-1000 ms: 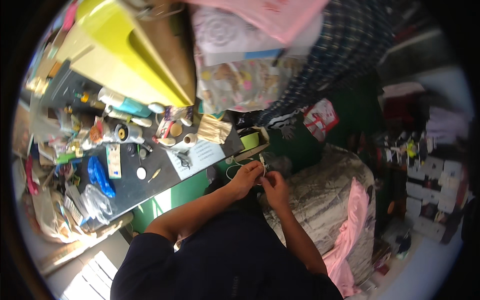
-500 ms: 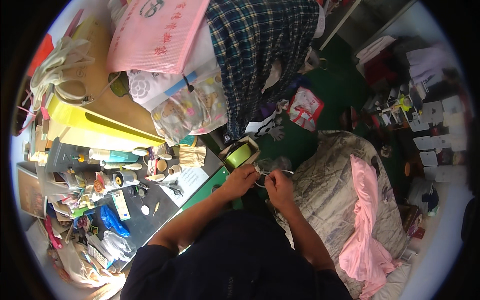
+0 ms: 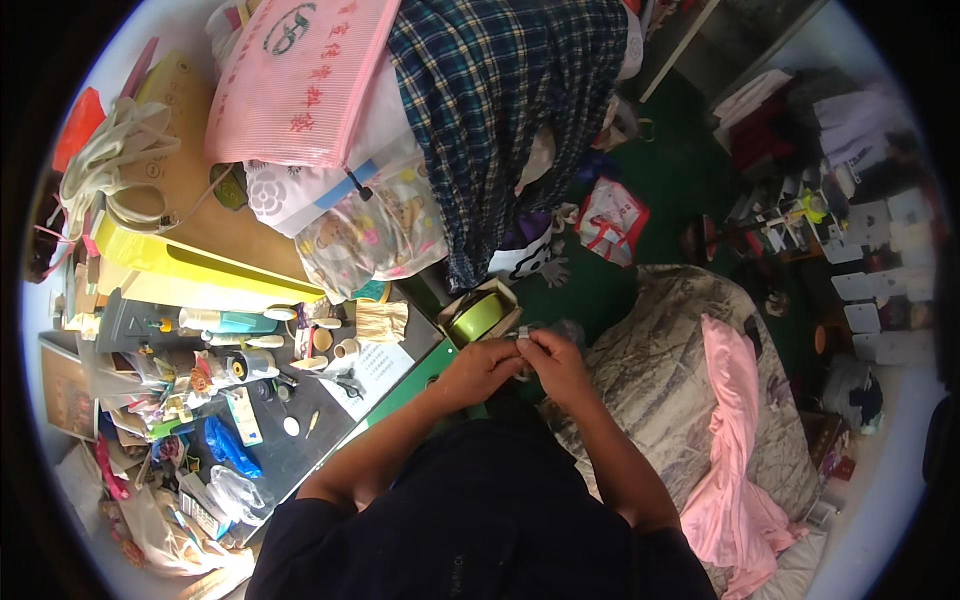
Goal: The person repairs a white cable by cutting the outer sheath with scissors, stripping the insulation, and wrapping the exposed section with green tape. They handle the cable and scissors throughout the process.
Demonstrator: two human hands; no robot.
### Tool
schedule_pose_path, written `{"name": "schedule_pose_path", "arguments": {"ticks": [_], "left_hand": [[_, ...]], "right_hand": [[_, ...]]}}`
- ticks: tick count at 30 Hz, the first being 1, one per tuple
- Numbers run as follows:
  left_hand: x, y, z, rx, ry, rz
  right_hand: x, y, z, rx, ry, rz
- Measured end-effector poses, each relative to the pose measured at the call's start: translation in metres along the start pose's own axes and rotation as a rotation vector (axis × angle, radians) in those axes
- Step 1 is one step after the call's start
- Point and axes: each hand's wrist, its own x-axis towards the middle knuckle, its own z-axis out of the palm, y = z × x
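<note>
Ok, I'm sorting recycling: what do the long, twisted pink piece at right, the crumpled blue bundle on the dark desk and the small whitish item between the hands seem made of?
Long, twisted pink piece: probably soft matte cloth, draping in folds.
Crumpled blue bundle: likely thin, glossy plastic film, with bright creases.
Small whitish item: unclear, perhaps plastic; fingers hide most.

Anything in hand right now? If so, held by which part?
Looks like a white cord, held where the left grip and right grip meet. A short bit pokes out above; which part is held can't be told, it's covered.
</note>
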Motion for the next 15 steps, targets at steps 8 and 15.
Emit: {"name": "schedule_pose_path", "arguments": {"ticks": [8, 15], "left_hand": [[0.002, -0.012, 0.006, 0.038, 0.125, -0.014], [0.003, -0.012, 0.004, 0.038, 0.106, -0.051]], "right_hand": [[0.014, 0.004, 0.019, 0.23, 0.155, 0.098], [0.015, 0.009, 0.028, 0.281, 0.215, 0.104]]}}
